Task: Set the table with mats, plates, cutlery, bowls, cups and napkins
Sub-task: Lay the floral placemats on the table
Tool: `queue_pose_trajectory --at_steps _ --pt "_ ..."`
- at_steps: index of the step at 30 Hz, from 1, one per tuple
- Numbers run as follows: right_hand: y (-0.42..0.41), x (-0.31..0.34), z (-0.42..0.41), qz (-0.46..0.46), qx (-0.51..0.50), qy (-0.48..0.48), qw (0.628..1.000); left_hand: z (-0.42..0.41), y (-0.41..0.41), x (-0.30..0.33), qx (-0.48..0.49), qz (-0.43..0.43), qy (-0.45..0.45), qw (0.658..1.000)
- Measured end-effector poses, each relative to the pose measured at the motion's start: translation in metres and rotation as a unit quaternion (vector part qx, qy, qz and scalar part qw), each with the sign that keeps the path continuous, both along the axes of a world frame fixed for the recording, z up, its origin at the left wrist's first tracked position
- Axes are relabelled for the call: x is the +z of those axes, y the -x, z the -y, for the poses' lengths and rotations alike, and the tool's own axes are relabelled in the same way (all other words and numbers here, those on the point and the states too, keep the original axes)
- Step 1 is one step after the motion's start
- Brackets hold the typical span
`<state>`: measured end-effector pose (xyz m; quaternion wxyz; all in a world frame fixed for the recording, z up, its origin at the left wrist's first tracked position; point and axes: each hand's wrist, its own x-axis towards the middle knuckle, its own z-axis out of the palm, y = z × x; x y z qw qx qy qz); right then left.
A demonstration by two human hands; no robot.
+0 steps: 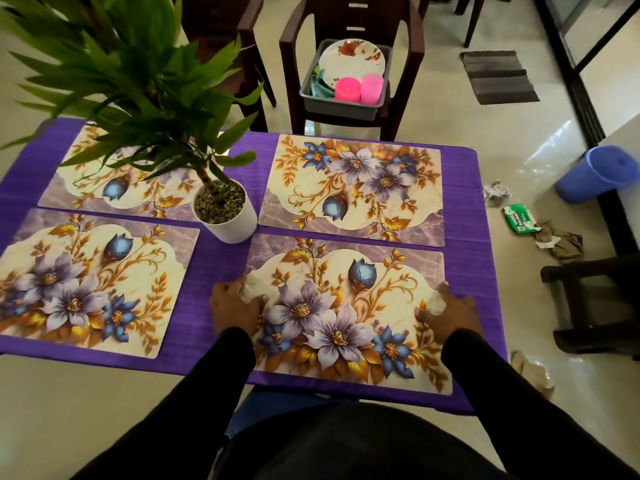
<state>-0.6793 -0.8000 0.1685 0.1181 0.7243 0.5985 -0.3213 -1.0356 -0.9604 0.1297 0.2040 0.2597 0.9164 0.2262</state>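
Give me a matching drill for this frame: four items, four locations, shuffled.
Items:
1. plate
2. plant pot
3. blue bucket
4. left hand

Locations:
A. on the floor, right of the table
B. on the left edge of the near right mat
C. in the grey tub on the chair
D. on the table between the mats

Pairs: 1-C, 2-D, 3-A, 4-B
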Motion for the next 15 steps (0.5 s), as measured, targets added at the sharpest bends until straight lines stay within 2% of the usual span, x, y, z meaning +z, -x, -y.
queue_pose_trajectory --at_steps 15 --pt "-0.0001 -0.0023 0.0046 -0.012 -0.003 -0.002 1.000 0.0020 0.0040 0.0013 -0.016 -0.015 0.009 1.000"
